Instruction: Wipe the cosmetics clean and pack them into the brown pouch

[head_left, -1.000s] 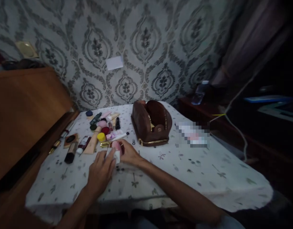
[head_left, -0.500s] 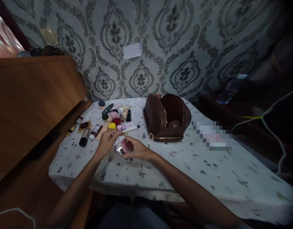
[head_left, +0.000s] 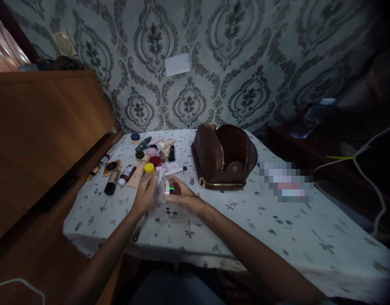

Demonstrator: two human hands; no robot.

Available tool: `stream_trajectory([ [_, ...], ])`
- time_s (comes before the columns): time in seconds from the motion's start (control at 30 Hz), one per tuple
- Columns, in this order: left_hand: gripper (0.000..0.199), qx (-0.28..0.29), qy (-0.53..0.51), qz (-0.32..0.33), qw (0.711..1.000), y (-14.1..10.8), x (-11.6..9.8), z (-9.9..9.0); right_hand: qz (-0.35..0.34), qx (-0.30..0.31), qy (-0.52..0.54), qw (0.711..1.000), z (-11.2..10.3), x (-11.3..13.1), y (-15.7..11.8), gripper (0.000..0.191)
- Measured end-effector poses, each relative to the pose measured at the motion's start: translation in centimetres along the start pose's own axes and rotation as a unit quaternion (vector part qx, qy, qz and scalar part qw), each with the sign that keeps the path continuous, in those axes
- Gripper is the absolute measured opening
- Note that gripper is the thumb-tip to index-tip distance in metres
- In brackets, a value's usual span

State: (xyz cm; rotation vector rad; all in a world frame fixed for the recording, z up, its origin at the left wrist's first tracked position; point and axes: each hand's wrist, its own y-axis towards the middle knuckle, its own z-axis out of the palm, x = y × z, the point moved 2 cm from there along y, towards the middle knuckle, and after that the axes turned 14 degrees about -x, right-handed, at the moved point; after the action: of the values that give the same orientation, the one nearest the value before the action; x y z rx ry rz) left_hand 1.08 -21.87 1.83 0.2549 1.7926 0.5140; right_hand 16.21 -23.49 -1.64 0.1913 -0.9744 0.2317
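Swirly wallpaper (head_left: pixel 188 101) sits behind the bag (head_left: pixel 207 152). Near the bag, the right hand (head_left: pixel 187 197) holds a jar (head_left: pixel 167 189); left hand (head_left: pixel 146 192), can't tell. Jar seems hard, slippery; hug its sides.

White card (head_left: pixel 177 65) on patterned wallpaper (head_left: pixel 188 106)

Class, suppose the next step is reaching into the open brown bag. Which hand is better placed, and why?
Probably the right hand. It is nearer the bag; the left hand is farther off. However, the right holds a jar, which would need setting down first.
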Motion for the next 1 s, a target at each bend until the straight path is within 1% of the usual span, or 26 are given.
stream_trajectory([
  [0.07,0.038,0.014,0.025,0.056,0.998,0.0,-0.5,-0.1,0.006,-0.010,0.002,1.000,0.0,0.0,-0.1,0.068],
  [0.13,0.036,0.028,0.045,0.096,0.994,-0.2,-0.9,-0.3,0.011,-0.016,0.006,1.000,0.0,0.0,-0.1,0.070],
  [0.27,0.035,0.044,0.077,0.138,0.986,-0.9,-1.5,-0.6,0.013,-0.032,0.025,0.999,-0.2,0.0,0.0,0.062],
  [0.37,0.036,0.053,0.101,0.154,0.981,-1.3,-1.7,-0.7,0.014,-0.036,0.026,0.999,-0.3,0.2,0.0,0.059],
  [0.47,0.038,0.045,0.134,0.143,0.979,-1.4,-1.5,-0.7,0.008,-0.053,0.025,0.998,-0.5,0.3,0.0,0.059],
  [0.57,0.039,0.040,0.146,0.116,0.982,-1.7,-1.2,-0.5,-0.008,-0.076,0.027,0.997,-0.8,0.5,0.2,0.061],
  [0.67,0.040,0.034,0.142,0.096,0.985,-2.1,-1.0,-0.5,-0.017,-0.076,0.022,0.997,-0.9,0.5,0.4,0.064],
  [0.77,0.040,0.028,0.133,0.090,0.987,-2.5,-0.8,-0.6,-0.020,-0.075,0.010,0.997,-0.8,0.5,0.5,0.065],
  [0.9,0.037,0.005,0.132,0.065,0.989,-2.8,-0.5,-1.2,-0.018,-0.088,-0.010,0.996,-0.7,0.3,0.5,0.068],
  [1.0,0.030,0.004,0.148,0.056,0.987,-3.0,-0.3,-1.6,-0.019,-0.094,-0.025,0.995,-0.9,0.1,0.6,0.072],
])
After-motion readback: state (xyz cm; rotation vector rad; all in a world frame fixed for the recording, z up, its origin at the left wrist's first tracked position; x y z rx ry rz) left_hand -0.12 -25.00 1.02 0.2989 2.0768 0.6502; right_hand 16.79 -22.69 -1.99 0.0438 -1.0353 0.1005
